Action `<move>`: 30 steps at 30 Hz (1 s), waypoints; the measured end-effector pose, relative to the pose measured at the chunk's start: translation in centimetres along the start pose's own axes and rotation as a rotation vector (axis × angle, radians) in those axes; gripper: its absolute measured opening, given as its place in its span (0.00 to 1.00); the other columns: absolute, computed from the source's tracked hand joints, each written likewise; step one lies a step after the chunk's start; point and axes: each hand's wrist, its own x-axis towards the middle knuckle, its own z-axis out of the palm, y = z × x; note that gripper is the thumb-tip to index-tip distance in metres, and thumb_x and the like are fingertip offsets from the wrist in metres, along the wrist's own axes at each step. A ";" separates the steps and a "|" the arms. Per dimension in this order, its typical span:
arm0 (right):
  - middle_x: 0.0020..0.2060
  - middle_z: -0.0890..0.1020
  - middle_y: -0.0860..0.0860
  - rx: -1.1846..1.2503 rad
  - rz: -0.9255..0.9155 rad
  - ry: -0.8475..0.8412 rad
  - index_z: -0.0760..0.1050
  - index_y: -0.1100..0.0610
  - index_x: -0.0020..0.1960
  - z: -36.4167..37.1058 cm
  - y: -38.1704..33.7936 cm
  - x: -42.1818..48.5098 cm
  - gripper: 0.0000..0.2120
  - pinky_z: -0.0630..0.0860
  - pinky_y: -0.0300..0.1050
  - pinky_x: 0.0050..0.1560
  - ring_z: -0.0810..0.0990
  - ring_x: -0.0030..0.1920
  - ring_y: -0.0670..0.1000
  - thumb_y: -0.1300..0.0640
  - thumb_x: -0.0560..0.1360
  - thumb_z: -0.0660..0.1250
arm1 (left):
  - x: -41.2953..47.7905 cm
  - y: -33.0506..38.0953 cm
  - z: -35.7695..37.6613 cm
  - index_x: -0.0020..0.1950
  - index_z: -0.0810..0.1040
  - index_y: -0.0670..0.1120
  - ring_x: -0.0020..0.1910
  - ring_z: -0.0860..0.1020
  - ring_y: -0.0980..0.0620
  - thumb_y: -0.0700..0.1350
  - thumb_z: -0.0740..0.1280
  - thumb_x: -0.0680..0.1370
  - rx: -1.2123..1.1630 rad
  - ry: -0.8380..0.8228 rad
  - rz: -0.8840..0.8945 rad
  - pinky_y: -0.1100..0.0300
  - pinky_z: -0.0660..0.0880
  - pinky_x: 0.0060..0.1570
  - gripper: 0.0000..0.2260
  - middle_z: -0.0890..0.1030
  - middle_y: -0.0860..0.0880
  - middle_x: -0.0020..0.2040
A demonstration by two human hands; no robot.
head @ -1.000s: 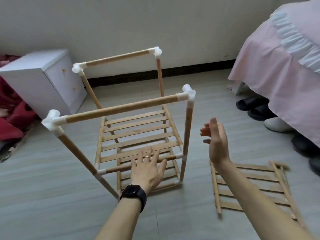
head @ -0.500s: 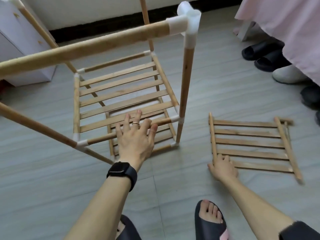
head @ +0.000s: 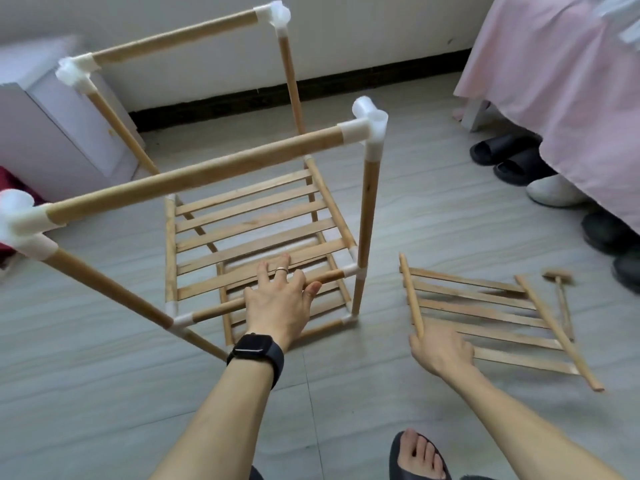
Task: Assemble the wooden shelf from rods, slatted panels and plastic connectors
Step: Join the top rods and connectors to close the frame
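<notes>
**Lift the last panel level while you steady the frame**

Your left hand (head: pixel 277 303) lies open, palm down, on the front middle rod (head: pixel 263 296) of the shelf frame (head: pixel 367 202), fingers spread over the rod and onto the middle slatted panel (head: pixel 252 230). Keep that press; it stops the light frame from sliding on the floor (head: pixel 104 393) while your other arm works.

Your right hand (head: pixel 440 351) is closed on the near end of the loose slatted panel (head: pixel 485 317), at the bottom of its left side rail, with that panel lying on the floor at about 3 o'clock from the frame and just beside it. The grip sits at one corner, so the panel will likely swing and sag as it rises. Slide your hold toward the middle of the rail before lifting, or bring your left hand across to share the weight.

The top tier looks open: front top rod (head: pixel 207 168) and back top rod (head: pixel 173 32) are in their white connectors (head: pixel 369 124), with no slats between them. Judging by that, this panel belongs up there. Bring it in flat and seat both rails evenly.

A small wooden mallet (head: pixel 561 289) lies at 3 o'clock of the panel, ready for tapping joints tight.
</notes>
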 end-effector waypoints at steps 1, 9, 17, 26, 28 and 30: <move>0.55 0.83 0.54 0.054 -0.024 0.040 0.77 0.47 0.61 -1.2 -0.1 -0.2 0.16 0.76 0.50 0.50 0.81 0.56 0.62 0.43 0.78 0.59 | -0.4 0.0 0.0 0.64 0.72 0.55 0.81 0.50 0.37 0.64 0.45 0.83 0.003 -0.011 -0.005 0.36 0.70 0.64 0.22 0.55 0.50 0.83; 0.48 0.83 0.48 0.347 -0.304 0.284 0.80 0.42 0.61 -8.3 -1.1 -3.8 0.14 0.76 0.50 0.44 0.80 0.46 0.54 0.45 0.79 0.61 | -4.8 -2.0 -0.8 0.64 0.73 0.57 0.81 0.52 0.41 0.64 0.50 0.83 -0.052 -0.086 -0.013 0.38 0.71 0.67 0.19 0.56 0.52 0.82; 0.35 0.73 0.42 0.350 -0.555 0.608 0.73 0.48 0.42 -16.7 -3.8 -8.3 0.10 0.64 0.40 0.29 0.74 0.32 0.48 0.46 0.80 0.65 | -8.5 1.6 -12.8 0.57 0.79 0.55 0.42 0.76 0.57 0.55 0.61 0.83 -0.122 -0.006 0.259 0.64 0.75 0.40 0.09 0.78 0.56 0.45; 0.33 0.69 0.43 0.277 -0.858 0.912 0.76 0.54 0.45 -29.2 -7.4 -13.2 0.10 0.65 0.32 0.27 0.68 0.24 0.45 0.49 0.79 0.69 | -10.0 0.8 -30.9 0.59 0.76 0.52 0.48 0.82 0.56 0.58 0.69 0.79 -0.944 0.518 0.304 0.60 0.81 0.46 0.14 0.83 0.54 0.51; 0.33 0.69 0.43 0.282 -0.932 0.948 0.77 0.54 0.46 -30.9 -9.2 -14.7 0.09 0.67 0.32 0.28 0.68 0.25 0.44 0.49 0.80 0.69 | -9.4 0.2 -32.4 0.67 0.73 0.49 0.56 0.80 0.53 0.63 0.68 0.78 -0.998 0.439 0.217 0.54 0.80 0.55 0.25 0.80 0.53 0.58; 0.34 0.68 0.43 0.281 -1.005 1.008 0.77 0.55 0.45 -32.1 -11.4 -16.2 0.10 0.67 0.31 0.27 0.66 0.24 0.42 0.50 0.80 0.68 | -8.9 0.2 -32.9 0.69 0.71 0.49 0.60 0.78 0.52 0.66 0.67 0.77 -1.024 0.368 0.198 0.54 0.77 0.58 0.28 0.79 0.53 0.61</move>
